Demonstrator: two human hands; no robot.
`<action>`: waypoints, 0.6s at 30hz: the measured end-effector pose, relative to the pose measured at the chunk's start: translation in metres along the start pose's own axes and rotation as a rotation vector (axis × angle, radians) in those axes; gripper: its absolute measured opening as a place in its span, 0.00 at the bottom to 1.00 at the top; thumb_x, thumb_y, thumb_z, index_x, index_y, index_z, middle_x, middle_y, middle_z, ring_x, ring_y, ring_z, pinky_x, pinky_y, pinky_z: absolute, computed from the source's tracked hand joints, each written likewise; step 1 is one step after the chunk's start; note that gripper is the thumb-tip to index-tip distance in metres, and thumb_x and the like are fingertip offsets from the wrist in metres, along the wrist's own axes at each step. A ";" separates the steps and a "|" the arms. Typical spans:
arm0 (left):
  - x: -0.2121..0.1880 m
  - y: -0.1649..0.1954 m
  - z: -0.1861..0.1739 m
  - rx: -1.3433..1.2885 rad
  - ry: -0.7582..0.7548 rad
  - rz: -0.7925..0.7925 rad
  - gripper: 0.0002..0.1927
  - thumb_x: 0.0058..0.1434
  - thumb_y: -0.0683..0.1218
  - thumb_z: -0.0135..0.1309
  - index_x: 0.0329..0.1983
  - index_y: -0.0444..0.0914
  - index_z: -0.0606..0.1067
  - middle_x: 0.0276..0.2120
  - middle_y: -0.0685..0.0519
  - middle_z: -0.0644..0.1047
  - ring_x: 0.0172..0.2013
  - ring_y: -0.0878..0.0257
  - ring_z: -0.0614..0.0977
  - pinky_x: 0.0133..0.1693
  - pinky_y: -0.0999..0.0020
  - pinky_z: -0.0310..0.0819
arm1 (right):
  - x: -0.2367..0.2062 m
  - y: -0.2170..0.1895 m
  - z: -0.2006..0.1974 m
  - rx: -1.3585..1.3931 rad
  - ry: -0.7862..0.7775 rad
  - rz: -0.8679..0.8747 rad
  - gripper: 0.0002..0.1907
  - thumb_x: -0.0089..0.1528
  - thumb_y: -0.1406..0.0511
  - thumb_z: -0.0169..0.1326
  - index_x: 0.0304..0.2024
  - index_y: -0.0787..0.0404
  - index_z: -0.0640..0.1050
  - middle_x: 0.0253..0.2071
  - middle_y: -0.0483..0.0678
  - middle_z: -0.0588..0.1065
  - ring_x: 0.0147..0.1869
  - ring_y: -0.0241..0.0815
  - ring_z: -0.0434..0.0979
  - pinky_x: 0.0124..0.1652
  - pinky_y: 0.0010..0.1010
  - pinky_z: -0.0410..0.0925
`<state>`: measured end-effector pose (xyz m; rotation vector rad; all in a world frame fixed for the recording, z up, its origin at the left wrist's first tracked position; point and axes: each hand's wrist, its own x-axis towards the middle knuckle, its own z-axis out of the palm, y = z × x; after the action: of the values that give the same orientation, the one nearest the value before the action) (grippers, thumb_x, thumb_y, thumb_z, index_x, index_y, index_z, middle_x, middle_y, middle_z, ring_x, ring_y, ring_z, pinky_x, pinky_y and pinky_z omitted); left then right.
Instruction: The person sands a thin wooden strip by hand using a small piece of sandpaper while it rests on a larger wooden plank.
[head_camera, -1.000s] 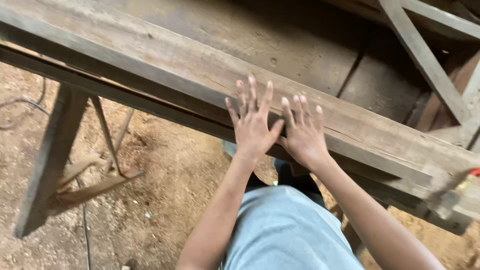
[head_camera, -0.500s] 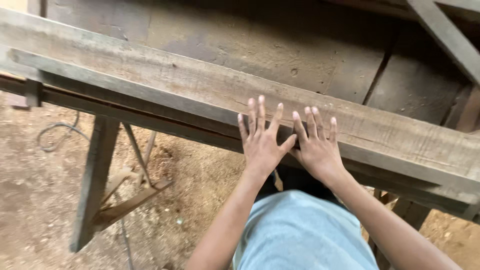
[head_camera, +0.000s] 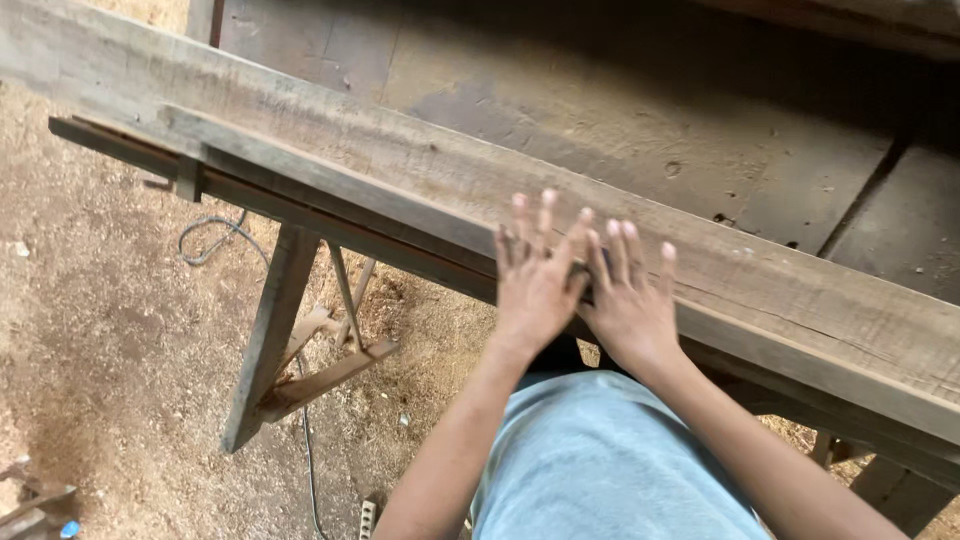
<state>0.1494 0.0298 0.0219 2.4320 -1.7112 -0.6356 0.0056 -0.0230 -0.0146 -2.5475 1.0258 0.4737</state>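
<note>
Pressing flat against the near face of a long weathered plank (head_camera: 400, 160), the left hand (head_camera: 535, 280) and right hand (head_camera: 630, 295) lie side by side, fingers spread wide, gripping nothing; the plank runs from far left to near right, both ends cut off; motion blur softens the fingertips; a wooden trestle leg (head_camera: 265, 340) stands below on sawdust-covered ground (head_camera: 90, 330), a cable (head_camera: 205, 240) partly hidden behind it.

Soft daylight, dim shadow upper right, slight motion blur throughout.
</note>
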 end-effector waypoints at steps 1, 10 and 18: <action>0.001 -0.010 -0.004 -0.023 0.008 0.003 0.47 0.61 0.55 0.63 0.78 0.62 0.50 0.77 0.51 0.28 0.75 0.49 0.25 0.72 0.40 0.17 | 0.008 -0.009 -0.002 -0.040 -0.023 -0.032 0.50 0.63 0.40 0.42 0.77 0.53 0.41 0.81 0.53 0.34 0.83 0.46 0.22 0.71 0.61 0.23; 0.021 -0.083 -0.022 -0.107 -0.099 0.226 0.45 0.60 0.53 0.62 0.76 0.65 0.51 0.79 0.49 0.38 0.77 0.47 0.30 0.72 0.38 0.16 | 0.040 -0.070 -0.039 -0.168 -0.148 0.013 0.56 0.59 0.33 0.38 0.77 0.53 0.36 0.80 0.54 0.28 0.82 0.47 0.16 0.70 0.61 0.22; 0.039 -0.177 -0.056 -0.031 -0.019 0.463 0.40 0.68 0.45 0.54 0.79 0.63 0.54 0.78 0.49 0.50 0.79 0.49 0.38 0.74 0.41 0.17 | 0.089 -0.173 -0.087 -0.255 -0.418 0.221 0.60 0.61 0.32 0.40 0.77 0.56 0.30 0.79 0.58 0.23 0.81 0.51 0.14 0.70 0.59 0.22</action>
<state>0.3374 0.0497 0.0065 1.9048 -2.1454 -0.6123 0.2042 0.0029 0.0580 -2.3926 1.1437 1.2081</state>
